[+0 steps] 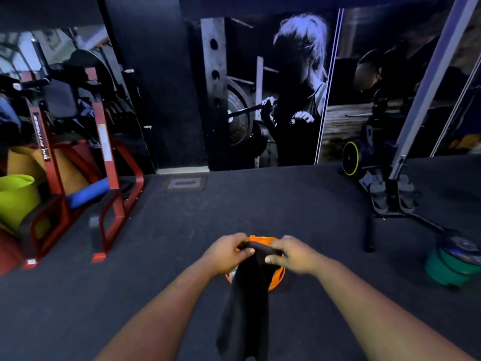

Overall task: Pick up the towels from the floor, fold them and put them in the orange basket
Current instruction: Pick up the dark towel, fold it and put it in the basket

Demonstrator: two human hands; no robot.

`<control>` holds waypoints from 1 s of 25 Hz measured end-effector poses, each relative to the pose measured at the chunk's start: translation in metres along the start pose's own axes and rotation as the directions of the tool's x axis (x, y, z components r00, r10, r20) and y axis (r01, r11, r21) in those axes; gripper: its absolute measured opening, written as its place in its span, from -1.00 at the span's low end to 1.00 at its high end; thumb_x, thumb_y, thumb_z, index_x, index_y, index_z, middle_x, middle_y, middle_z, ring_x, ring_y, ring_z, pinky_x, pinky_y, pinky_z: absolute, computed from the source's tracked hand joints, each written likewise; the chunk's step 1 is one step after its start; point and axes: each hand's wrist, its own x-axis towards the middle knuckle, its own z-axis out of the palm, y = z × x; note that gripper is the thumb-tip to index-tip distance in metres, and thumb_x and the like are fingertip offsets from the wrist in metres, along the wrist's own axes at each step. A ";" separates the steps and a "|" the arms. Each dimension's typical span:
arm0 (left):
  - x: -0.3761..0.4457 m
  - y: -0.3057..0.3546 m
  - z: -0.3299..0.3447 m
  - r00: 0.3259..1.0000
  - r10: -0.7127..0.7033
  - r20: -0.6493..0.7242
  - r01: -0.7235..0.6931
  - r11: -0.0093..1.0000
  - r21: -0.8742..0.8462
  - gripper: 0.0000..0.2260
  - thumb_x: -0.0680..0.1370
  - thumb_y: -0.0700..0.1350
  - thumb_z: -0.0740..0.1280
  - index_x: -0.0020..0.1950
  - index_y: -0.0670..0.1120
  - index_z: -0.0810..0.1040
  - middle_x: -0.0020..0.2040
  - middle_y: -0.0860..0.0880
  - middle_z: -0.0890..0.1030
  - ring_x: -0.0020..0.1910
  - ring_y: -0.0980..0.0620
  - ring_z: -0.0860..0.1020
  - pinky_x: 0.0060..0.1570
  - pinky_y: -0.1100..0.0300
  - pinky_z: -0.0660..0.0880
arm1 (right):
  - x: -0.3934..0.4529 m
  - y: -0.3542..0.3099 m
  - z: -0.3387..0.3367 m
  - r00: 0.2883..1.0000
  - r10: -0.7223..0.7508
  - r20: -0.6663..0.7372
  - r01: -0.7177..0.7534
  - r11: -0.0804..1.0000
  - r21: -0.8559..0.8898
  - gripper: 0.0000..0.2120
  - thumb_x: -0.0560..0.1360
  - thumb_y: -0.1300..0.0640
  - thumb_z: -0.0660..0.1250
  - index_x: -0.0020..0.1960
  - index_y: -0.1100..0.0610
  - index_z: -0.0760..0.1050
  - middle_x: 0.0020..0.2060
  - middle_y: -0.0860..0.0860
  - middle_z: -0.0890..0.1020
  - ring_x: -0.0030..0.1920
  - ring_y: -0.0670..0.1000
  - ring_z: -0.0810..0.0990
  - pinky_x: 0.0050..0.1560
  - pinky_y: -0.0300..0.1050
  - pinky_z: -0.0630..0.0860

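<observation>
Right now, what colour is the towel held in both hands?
Black or very dark grey; the towel shows best in the head view.

Dark towel (247, 295): soft matt cloth, limp, no sheen. Orange basket (278, 276): smooth plastic w/ slight gloss on rim. Floor (161, 256): dark matt mat, fine-grained, looks like rubber. Red rack (104, 142): painted metal, semi-gloss. Lime tub (15, 199) & green tub (447, 269): smooth plastic. Blue roll (88, 192): matt, foam-like. Wall mural (273, 87): flat printed surface, faint sheen.
</observation>
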 end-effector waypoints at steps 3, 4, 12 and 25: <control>0.031 -0.006 -0.002 0.992 -0.054 -0.112 0.046 0.997 -0.066 -0.89 0.61 0.01 0.37 -0.07 0.05 0.50 -0.31 0.07 0.53 -0.28 0.09 0.50 -0.17 0.06 0.49 | 0.022 0.053 0.011 0.988 0.043 0.150 -0.026 0.993 -0.114 -0.70 0.49 -0.25 0.37 -0.13 -0.01 0.50 -0.16 -0.12 0.47 0.00 -0.04 0.40 0.11 0.03 0.47; 0.039 -0.010 -0.004 0.987 -0.083 -0.139 0.074 0.994 -0.075 -0.88 0.62 0.00 0.36 -0.07 0.03 0.48 -0.30 0.06 0.54 -0.27 0.07 0.52 -0.17 0.04 0.49 | 0.027 0.068 0.008 0.987 0.064 0.148 -0.047 0.991 -0.122 -0.69 0.48 -0.29 0.33 -0.12 -0.04 0.50 -0.14 -0.15 0.43 0.04 -0.05 0.36 0.14 0.03 0.46; 0.064 -0.051 -0.015 0.971 -0.230 -0.059 0.232 0.972 0.032 -0.77 0.59 0.17 0.35 -0.04 0.04 0.45 -0.14 0.04 0.59 -0.13 0.04 0.58 -0.10 0.07 0.48 | 0.070 0.094 -0.024 0.956 0.177 -0.233 -0.076 0.919 0.388 -0.67 0.59 0.08 0.40 -0.30 0.02 0.38 -0.38 -0.10 0.43 -0.31 -0.13 0.40 -0.21 0.02 0.40; 0.088 -0.069 -0.041 0.980 -0.071 -0.187 0.024 0.970 -0.244 -0.82 0.56 0.09 0.43 -0.14 0.06 0.53 -0.26 0.08 0.59 -0.29 0.23 0.53 -0.19 0.18 0.47 | 0.098 0.001 -0.060 0.977 0.170 -0.131 -0.162 0.984 0.069 -0.39 0.48 -0.31 0.40 0.47 -0.30 0.29 0.27 0.01 0.62 0.30 0.05 0.57 0.23 0.02 0.54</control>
